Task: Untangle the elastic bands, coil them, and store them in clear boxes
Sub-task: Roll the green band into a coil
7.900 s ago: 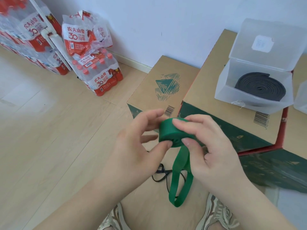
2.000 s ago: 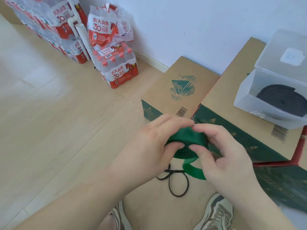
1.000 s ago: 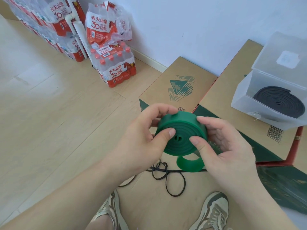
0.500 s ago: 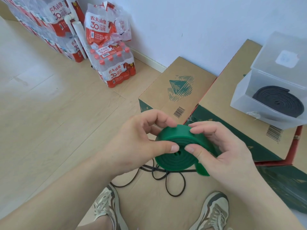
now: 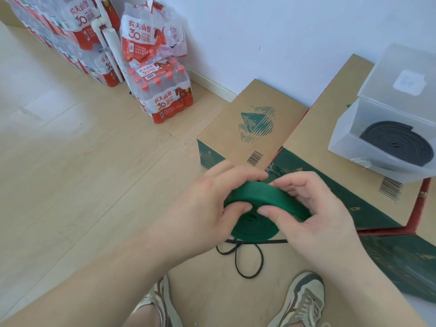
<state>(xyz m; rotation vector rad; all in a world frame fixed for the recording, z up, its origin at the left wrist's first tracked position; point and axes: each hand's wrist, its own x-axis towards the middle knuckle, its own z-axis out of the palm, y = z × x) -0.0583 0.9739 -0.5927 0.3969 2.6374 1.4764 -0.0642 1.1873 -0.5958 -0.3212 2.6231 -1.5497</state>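
— Coil of green band (image 5: 256,228) up in both grips, held low, just ahead of the shoes (image 5: 304,300). Left grip (image 5: 210,204) curled round the near-left edge, thumb pressed on the spiral face. Right grip (image 5: 318,215) pinching the outer wrap, thumb on the face, fingers over the top.

— Wound tight, by the look of it. Loose tail anywhere?

— None showing. Possibly tucked under the right palm, hard to say from here.

— So, coiling all but finished on this one. Not boxed yet, though.

— Correct. One down already: black band (image 5: 398,142) lying coiled inside the clear box (image 5: 346,140), lid up, perched on the large carton (image 5: 313,138) at right.

— And left to do?

— Thin black band (image 5: 250,263) down below the hands, between coil and shoes, looped and crossed over itself, nobody touching it. Needs untangling, coiling, storing.

— Tally, then: one stored, one coiled in hand, at least one tangled.

— Fair guess. Next call: carry the green coil across to the right without letting the wraps spring open. Firm pinch needed on that outer layer. Cannot tell about spare room beside the black one.
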